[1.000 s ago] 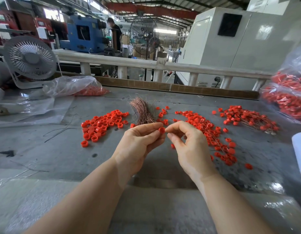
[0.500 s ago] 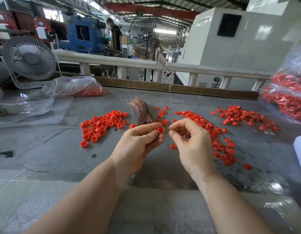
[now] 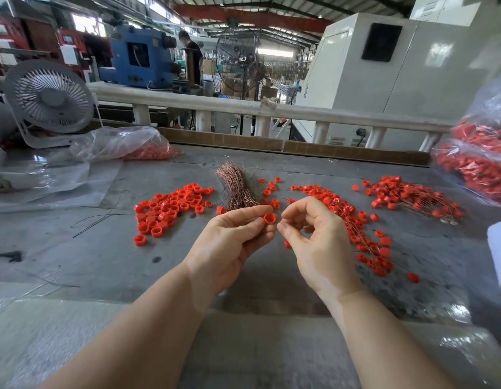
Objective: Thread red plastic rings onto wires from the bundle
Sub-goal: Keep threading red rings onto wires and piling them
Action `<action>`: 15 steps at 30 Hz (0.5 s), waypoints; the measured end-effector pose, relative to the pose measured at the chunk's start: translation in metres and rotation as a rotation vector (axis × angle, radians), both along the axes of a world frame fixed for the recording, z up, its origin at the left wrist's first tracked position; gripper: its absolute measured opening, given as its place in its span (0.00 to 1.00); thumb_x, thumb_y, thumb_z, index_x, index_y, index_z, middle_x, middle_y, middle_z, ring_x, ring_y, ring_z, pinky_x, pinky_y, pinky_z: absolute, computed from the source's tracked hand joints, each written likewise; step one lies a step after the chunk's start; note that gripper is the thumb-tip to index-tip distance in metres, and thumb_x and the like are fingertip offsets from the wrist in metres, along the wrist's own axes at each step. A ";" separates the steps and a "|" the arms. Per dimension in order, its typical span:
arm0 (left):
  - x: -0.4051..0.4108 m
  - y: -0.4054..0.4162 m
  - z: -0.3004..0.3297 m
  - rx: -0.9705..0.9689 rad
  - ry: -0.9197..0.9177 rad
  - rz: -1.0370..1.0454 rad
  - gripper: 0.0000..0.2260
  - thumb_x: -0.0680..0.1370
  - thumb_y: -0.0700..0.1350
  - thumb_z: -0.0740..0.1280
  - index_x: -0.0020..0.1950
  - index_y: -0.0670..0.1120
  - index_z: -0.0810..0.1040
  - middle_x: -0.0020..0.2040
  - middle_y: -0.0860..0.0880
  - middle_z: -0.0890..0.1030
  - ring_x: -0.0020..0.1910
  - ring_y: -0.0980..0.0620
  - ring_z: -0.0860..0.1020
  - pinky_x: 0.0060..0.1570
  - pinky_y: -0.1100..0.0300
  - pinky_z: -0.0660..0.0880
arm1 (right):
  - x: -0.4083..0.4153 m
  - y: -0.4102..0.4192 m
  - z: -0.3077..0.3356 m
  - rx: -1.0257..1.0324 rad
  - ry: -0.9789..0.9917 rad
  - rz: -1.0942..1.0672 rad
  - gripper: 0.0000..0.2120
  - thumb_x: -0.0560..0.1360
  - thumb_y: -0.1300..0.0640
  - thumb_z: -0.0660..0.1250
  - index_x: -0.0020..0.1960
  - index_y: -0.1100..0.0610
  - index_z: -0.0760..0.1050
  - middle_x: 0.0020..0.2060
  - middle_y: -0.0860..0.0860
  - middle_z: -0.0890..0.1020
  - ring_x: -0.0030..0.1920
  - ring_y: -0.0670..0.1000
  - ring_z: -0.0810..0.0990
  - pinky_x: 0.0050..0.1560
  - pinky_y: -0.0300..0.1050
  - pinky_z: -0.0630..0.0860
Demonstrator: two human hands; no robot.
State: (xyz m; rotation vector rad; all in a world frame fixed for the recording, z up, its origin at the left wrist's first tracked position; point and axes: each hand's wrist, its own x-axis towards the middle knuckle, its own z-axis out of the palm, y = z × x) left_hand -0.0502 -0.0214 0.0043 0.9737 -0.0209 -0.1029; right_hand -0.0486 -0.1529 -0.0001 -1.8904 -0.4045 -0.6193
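Just above the grey surface [image 3: 75, 248], the left hand [image 3: 232, 248] pinches one red ring [image 3: 270, 218] between thumb and forefinger. The right hand [image 3: 313, 242] sits just beside it, fingers curled with thumb and forefinger close together; whether a wire runs between them is too fine to tell. Behind the hands lies the copper wire bundle [image 3: 238, 186], flanked by a loose ring pile [image 3: 170, 209] on the left and threaded rings [image 3: 406, 197] on the right.
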 end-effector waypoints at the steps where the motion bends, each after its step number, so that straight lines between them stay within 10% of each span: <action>1: 0.000 0.000 0.000 -0.003 0.004 0.000 0.11 0.76 0.29 0.59 0.44 0.38 0.80 0.35 0.44 0.83 0.32 0.54 0.81 0.35 0.66 0.79 | 0.000 0.000 0.000 -0.003 -0.001 -0.002 0.11 0.70 0.67 0.70 0.38 0.53 0.73 0.30 0.43 0.77 0.33 0.45 0.76 0.39 0.48 0.76; 15: -0.001 0.002 0.004 -0.004 0.049 -0.007 0.09 0.76 0.33 0.61 0.43 0.38 0.81 0.35 0.43 0.83 0.31 0.53 0.81 0.33 0.65 0.78 | -0.001 0.001 0.000 -0.050 -0.028 -0.036 0.14 0.69 0.68 0.70 0.37 0.50 0.72 0.30 0.44 0.77 0.33 0.44 0.74 0.38 0.47 0.76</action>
